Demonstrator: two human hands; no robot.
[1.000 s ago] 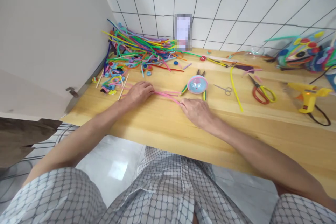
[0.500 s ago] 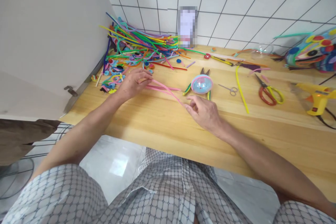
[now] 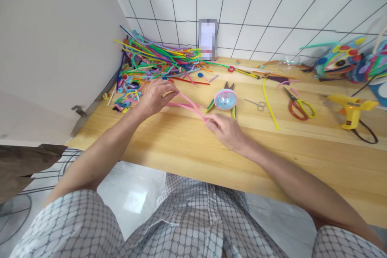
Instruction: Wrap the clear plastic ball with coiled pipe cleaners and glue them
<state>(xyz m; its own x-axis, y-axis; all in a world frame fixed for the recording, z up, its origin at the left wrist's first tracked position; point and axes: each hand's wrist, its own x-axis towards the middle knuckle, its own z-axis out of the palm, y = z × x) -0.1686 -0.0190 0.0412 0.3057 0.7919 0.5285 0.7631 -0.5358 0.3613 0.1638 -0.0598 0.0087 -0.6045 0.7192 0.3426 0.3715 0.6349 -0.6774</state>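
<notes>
Between my hands runs a bent pink pipe cleaner, lifted a little above the wooden table. My left hand pinches one end of it between thumb and fingers. At the other end, my right hand is closed on the pink strand with its fingertips. More pink pipe cleaners lie on the wood behind the held one, partly covered by my left hand. Just beyond my right hand, a clear dome with a pink and blue rim rests on green-handled pliers.
A heap of coloured pipe cleaners fills the back left. Small scissors, a yellow pipe cleaner, red-and-yellow scissors and a yellow glue gun lie to the right. A phone leans on the tiled wall.
My right hand has moved slightly left, closer to my left hand, and its fingers look closer together. The pink pipe cleaner bows more. The whole view has shifted a little.
</notes>
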